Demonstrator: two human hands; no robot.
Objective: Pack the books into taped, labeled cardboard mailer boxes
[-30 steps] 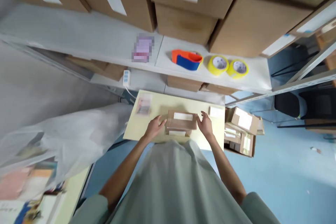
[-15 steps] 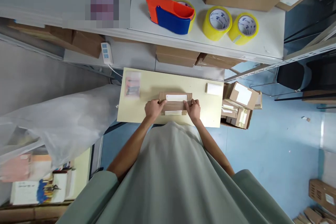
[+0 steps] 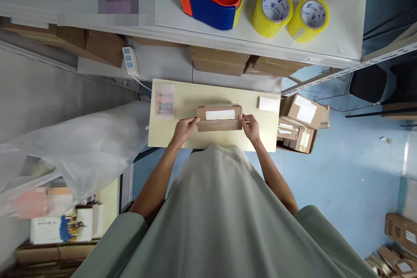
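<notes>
A small brown cardboard box [image 3: 220, 125] with a white label on its upper part lies crosswise on the pale yellow table [image 3: 182, 94]. My left hand [image 3: 185, 131] is closed at the box's left end, thumb and fingers pinching the corner. At the opposite end my right hand [image 3: 250, 127] pinches the right edge. A flap or raised edge shows along the far side of the box. On the table, a white block-like item [image 3: 268, 104] lies to the right, and a clear packet with pinkish contents [image 3: 164, 100] lies to the left.
Above the table runs a shelf [image 3: 339, 50] bearing an orange and blue tape dispenser [image 3: 211, 4] and two yellow tape rolls [image 3: 269, 26]. Labelled cartons [image 3: 304, 110] are piled off the table's right end. A translucent plastic sheet [image 3: 97, 139] bulges on the left.
My hands have moved apart to the two ends of the box. The near side with a second white label no longer shows; plain cardboard faces me there. The view has shifted slightly.
</notes>
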